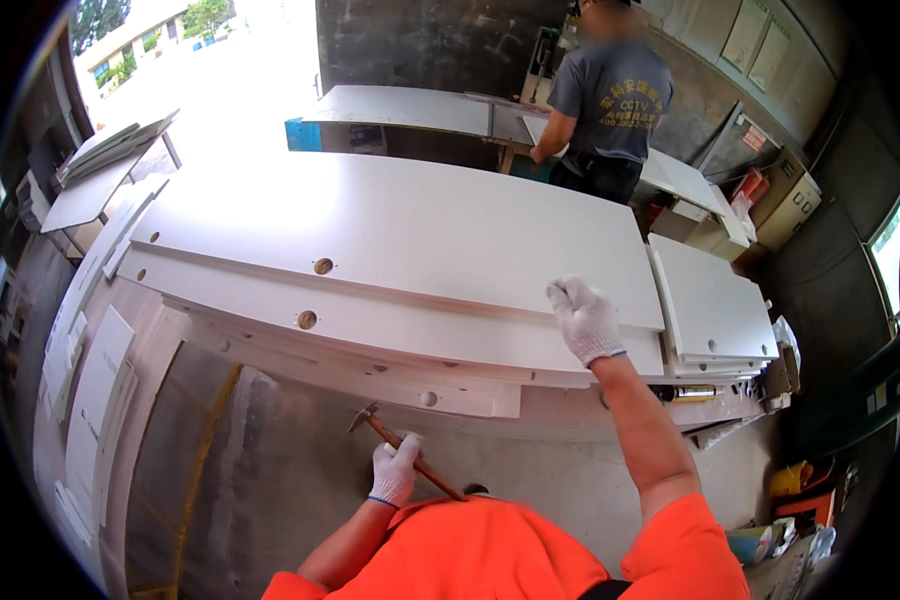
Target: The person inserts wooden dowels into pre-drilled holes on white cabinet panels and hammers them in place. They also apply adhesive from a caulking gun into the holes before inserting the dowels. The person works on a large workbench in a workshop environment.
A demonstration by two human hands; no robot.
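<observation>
My left hand (395, 471), in a white knit glove, is closed around the wooden handle of a hammer (381, 429). The hammer's metal head points up and to the left, in front of the stacked panels, and its handle slants down toward my orange shirt. My right hand (586, 318), gloved too, is over the right front part of the top white panel (450, 235). Its fingers are curled; whatever they may hold is hidden. Round holes show along the near edges of this panel and the white panel below it (410, 318).
Smaller white panels (715, 295) are stacked at the right, near a dark tube (692, 393). Narrow white boards (100, 400) lie at the left. Across the stack, a person in a grey shirt (615, 100) stands at another bench (400, 105). Tools and an orange box (808, 508) sit at lower right.
</observation>
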